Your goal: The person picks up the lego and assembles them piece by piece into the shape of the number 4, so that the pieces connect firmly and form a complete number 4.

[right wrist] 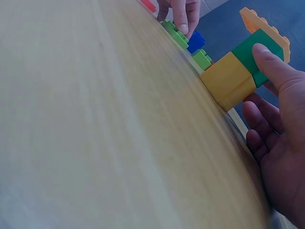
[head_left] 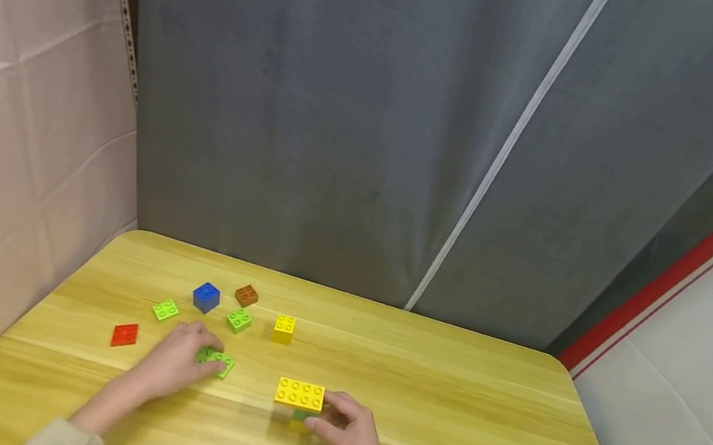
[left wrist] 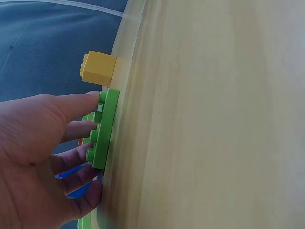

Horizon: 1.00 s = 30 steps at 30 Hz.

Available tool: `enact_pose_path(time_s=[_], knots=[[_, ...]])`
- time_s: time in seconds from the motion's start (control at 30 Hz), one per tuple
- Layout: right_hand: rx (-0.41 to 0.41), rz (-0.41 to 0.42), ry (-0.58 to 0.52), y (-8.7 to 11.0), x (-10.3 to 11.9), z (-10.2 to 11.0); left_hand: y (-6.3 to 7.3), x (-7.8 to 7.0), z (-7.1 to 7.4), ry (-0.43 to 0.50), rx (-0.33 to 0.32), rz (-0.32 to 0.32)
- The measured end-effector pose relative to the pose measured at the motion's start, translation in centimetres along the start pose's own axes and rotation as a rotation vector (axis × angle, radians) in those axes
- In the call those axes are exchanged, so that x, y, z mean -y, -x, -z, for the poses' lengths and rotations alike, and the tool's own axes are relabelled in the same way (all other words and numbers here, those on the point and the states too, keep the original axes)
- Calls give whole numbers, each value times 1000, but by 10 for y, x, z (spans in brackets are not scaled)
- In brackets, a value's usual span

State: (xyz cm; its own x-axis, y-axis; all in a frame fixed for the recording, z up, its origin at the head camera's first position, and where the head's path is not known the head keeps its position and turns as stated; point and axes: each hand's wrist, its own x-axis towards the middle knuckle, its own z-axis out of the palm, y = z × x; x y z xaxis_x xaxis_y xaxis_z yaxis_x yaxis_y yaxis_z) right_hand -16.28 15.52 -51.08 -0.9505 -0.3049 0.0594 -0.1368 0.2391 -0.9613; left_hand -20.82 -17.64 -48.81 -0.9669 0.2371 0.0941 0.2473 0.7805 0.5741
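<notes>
My left hand is over a light green building plate lying on the table, thumb at one end and fingers curled along the other side. My right hand grips a small upright stack of building bricks, its thumb pressed on the dark green brick in the middle. Below that is a yellow brick, standing on the table. A wide yellow plate tops the stack and overhangs to one side. The right hand's other fingers are partly hidden behind the stack.
Around the left hand lie a red plate, a small green plate, a blue brick, a brown piece and a green brick. A yellow brick stands farther right. A grey curtain hangs behind the wooden table.
</notes>
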Motion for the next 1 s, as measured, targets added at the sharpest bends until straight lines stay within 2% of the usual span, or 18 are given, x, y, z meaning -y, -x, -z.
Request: enact_pose_path(time_s=[0.33,0.7,1.0], knots=[[9,-2,-14,0,0,0,3,0,-1,-10,5,-8],[3,11,6,1,1,0,4,2,-1,-37,15,-73],[6,10,-2,0,0,0,3,1,-2,13,9,11]])
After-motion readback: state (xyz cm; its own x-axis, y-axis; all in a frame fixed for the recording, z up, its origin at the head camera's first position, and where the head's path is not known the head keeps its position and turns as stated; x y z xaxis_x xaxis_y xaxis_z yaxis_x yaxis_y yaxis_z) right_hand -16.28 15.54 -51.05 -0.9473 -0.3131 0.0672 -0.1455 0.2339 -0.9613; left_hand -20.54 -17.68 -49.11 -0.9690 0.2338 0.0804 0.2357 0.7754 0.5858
